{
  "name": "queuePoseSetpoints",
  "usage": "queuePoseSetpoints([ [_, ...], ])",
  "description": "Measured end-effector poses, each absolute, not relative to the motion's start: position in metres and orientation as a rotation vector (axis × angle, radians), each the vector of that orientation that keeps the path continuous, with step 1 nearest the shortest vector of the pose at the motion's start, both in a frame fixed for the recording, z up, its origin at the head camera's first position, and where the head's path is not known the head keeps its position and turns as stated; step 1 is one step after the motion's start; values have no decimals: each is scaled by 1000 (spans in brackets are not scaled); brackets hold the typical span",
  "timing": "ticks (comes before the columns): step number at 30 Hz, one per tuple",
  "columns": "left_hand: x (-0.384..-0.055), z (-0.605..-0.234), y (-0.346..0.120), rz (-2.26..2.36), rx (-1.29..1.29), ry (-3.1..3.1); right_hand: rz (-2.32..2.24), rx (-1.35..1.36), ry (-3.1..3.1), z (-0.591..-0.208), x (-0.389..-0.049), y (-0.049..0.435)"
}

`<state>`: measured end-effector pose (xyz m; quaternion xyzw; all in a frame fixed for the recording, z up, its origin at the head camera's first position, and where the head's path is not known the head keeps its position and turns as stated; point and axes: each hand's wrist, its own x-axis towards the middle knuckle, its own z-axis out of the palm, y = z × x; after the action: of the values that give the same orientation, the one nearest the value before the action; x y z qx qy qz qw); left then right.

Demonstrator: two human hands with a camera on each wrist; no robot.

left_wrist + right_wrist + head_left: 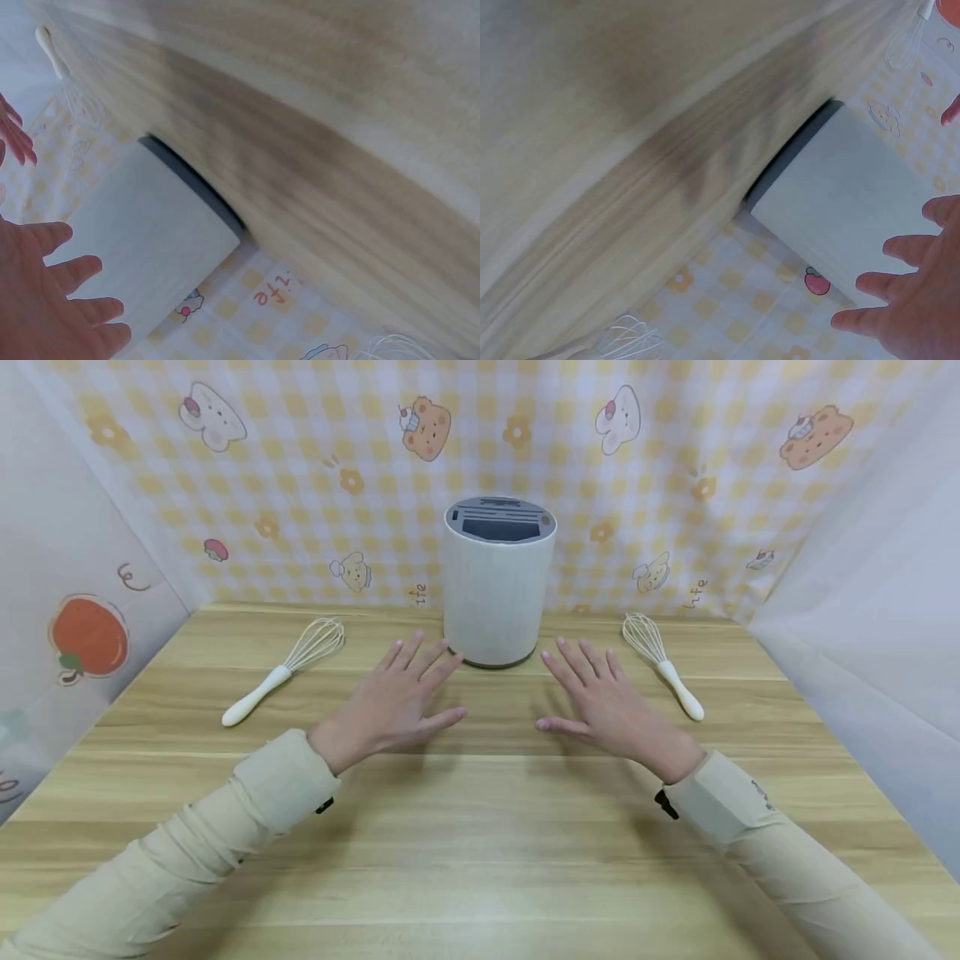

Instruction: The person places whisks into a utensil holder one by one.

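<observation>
My left hand point(397, 697) hovers over the table with its fingers spread and straight, holding nothing. Opposite it, my right hand point(600, 702) is also spread flat in the air, palm down and free of any object. Just beyond both hands stands a white oval holder point(495, 593) with a grey slotted top and a dark base. A whisk point(288, 672) with a white handle lies left of my left hand. Another white-handled whisk point(663, 664) lies to the right of my right hand. In the left wrist view, the holder point(150, 232) shows beyond the fingers.
The wood-grain table point(480, 852) spans the space beneath my arms. Behind the holder hangs a yellow checked curtain point(300, 485) with cartoon prints. Pale sheets close off the left side point(82, 552) and right side point(877, 593).
</observation>
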<state>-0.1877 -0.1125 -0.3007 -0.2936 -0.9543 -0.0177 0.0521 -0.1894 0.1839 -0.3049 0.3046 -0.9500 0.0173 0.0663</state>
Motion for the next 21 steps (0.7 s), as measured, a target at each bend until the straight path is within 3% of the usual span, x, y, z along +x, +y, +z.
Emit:
queuePoseSetpoints([
  [13, -213, -277, -111, -440, -875, -2655, 325, 823, -2794, -284, -214, 181],
  [21, -246, -251, -111, -715, -673, -2548, 866, 645, -2761, -249, -247, 171],
])
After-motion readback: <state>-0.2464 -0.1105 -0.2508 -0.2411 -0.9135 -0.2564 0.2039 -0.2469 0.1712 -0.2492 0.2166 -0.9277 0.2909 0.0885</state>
